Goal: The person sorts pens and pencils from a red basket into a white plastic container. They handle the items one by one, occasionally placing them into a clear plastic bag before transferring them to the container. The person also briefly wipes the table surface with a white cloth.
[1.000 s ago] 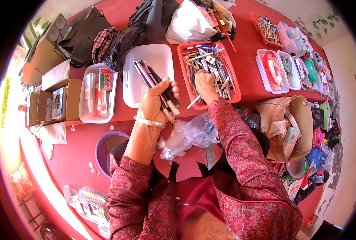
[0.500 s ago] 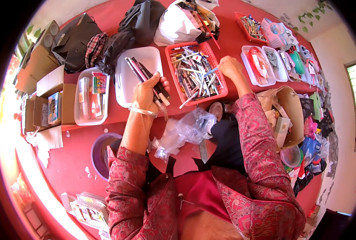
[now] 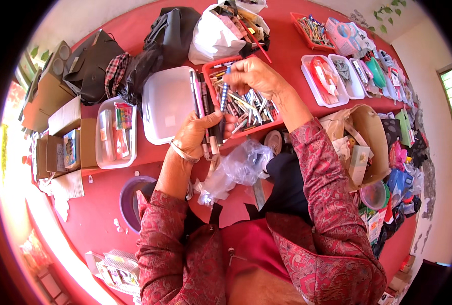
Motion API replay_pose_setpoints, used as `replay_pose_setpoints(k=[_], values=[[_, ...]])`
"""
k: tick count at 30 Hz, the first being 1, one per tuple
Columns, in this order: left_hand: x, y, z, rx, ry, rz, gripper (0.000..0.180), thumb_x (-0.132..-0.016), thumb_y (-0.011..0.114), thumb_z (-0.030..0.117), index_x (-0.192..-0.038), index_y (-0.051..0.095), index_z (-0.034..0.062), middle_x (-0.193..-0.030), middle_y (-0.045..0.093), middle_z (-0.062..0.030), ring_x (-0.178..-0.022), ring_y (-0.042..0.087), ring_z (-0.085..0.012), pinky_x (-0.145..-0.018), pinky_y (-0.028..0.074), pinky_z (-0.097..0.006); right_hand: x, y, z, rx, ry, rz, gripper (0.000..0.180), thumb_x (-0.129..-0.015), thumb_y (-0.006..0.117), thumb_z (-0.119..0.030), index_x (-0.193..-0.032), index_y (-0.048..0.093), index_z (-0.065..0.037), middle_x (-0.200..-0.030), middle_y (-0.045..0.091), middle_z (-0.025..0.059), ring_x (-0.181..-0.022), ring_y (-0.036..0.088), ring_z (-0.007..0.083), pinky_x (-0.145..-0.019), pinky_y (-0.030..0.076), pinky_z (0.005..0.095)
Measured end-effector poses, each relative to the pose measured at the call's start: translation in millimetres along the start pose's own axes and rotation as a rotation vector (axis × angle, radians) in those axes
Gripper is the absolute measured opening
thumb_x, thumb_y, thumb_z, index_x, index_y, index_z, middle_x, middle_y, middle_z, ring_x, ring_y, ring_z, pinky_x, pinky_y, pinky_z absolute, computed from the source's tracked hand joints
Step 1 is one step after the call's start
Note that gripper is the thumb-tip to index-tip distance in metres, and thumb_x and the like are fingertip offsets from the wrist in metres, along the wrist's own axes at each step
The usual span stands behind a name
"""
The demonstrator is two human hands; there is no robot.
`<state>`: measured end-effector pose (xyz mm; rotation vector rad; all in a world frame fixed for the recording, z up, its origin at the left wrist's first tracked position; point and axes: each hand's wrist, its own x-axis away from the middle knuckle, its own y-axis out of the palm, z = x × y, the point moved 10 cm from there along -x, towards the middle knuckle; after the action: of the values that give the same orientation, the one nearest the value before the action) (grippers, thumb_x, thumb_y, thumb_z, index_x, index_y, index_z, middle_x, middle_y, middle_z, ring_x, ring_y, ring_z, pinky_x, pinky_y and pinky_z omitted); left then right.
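Note:
My left hand [image 3: 199, 133] is closed round a bundle of pens [image 3: 197, 96], dark ones and a pink one, held roughly upright. My right hand [image 3: 256, 79] pinches the upper end of a blue patterned pen [image 3: 224, 97]. Its lower end meets the thumb of my left hand, beside the bundle. Behind and below my right hand lies a red plastic basket [image 3: 259, 128] heaped with loose pens [image 3: 256, 109], partly covered by that hand. Just left of the bundle sits a white plastic tray [image 3: 166, 96].
A clear container [image 3: 103, 157] with packets and a cardboard box [image 3: 88, 134] stand at left. Black bags [image 3: 170, 33] and a white bag [image 3: 213, 38] are behind. A smaller red basket [image 3: 299, 25], white tubs [image 3: 312, 84] and an open carton [image 3: 376, 147] sit at right. Clear plastic [image 3: 241, 162] lies nearest me.
My right hand has moved left from the basket's right side, bringing the blue pen to my left hand. My left hand has shifted slightly right and down, its bundle now more upright.

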<state>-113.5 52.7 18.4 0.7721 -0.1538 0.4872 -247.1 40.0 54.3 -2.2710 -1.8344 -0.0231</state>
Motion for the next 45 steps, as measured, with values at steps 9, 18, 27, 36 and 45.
replay_pose_setpoints(k=[9, 18, 27, 36, 45], values=[[-5, -64, 2, 0.402, 0.062, 0.238, 0.012, -0.076, 0.046, -0.002, -0.088, 0.047, -0.0011, -0.077, 0.052, -0.0108, -0.067, 0.055, -0.0192, -0.057, 0.050, -0.030, -64, -69, 144, 1.046, 0.334, 0.519, 0.039, -0.077, 0.048, -0.038, -0.088, 0.060, -0.003, -0.093, 0.059, 0.0203, -0.089, 0.057, 0.0326, -0.074, 0.046, 0.0427], [6, -57, 6, 0.304, 0.034, 0.272, 0.014, -0.076, 0.048, 0.000, -0.090, 0.047, 0.0006, -0.077, 0.052, -0.0087, -0.066, 0.055, -0.0182, -0.060, 0.050, -0.030, -75, -68, 189, 1.125, 0.432, 0.329, 0.028, -0.074, 0.046, -0.019, -0.087, 0.060, 0.002, -0.091, 0.060, 0.0193, -0.088, 0.058, 0.0327, -0.074, 0.046, 0.0420], [5, -58, 6, 0.181, -0.018, 0.217, 0.010, -0.079, 0.052, 0.008, -0.085, 0.049, 0.0004, -0.071, 0.053, -0.0072, -0.060, 0.054, -0.0172, -0.054, 0.049, -0.028, 19, -55, 163, 0.983, 0.589, -0.091, 0.020, -0.070, 0.049, -0.016, -0.069, 0.061, 0.000, -0.058, 0.059, 0.0144, -0.049, 0.059, 0.0204, -0.049, 0.048, 0.0311], [-2, -49, 7, 0.358, 0.125, 0.180, 0.008, -0.080, 0.052, 0.006, -0.086, 0.049, 0.0007, -0.069, 0.052, -0.0069, -0.058, 0.053, -0.0155, -0.051, 0.049, -0.026, 55, -108, 78, 0.476, 0.096, 0.780, 0.026, -0.079, 0.050, -0.023, -0.067, 0.061, -0.002, -0.054, 0.059, 0.0066, -0.049, 0.059, 0.0136, -0.049, 0.047, 0.0267], [0, -43, 12, 0.386, 0.097, 0.128, 0.009, -0.081, 0.050, 0.005, -0.087, 0.047, -0.0009, -0.075, 0.054, -0.0102, -0.063, 0.055, -0.0173, -0.057, 0.051, -0.028, 52, -113, 32, 0.391, -0.107, 0.740, 0.017, -0.076, 0.055, -0.013, -0.076, 0.063, 0.002, -0.060, 0.061, 0.0087, -0.054, 0.060, 0.0133, -0.051, 0.047, 0.0253]])
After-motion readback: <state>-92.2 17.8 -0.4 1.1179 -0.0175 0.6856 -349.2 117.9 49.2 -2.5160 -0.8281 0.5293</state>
